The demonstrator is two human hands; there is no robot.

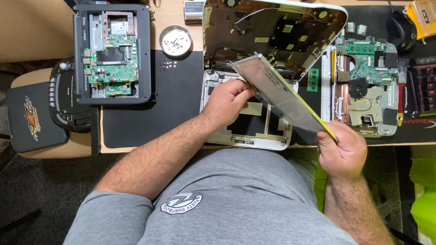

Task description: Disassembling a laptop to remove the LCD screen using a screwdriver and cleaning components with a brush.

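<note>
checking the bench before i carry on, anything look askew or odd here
The thin display panel is held tilted between the left hand and right hand, lifted off the white laptop lid. Loose wires trail inside that lid. Small screws sit in the round metal dish, not spilled.

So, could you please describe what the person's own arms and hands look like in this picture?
Both forearms are bare and hairy, with no sleeves reaching them. The left hand and the right hand are bare: no gloves, and no rings, watch or wristband that I can see. The only clothing in view is a grey short-sleeved T-shirt with a small round white emblem on it.
</note>
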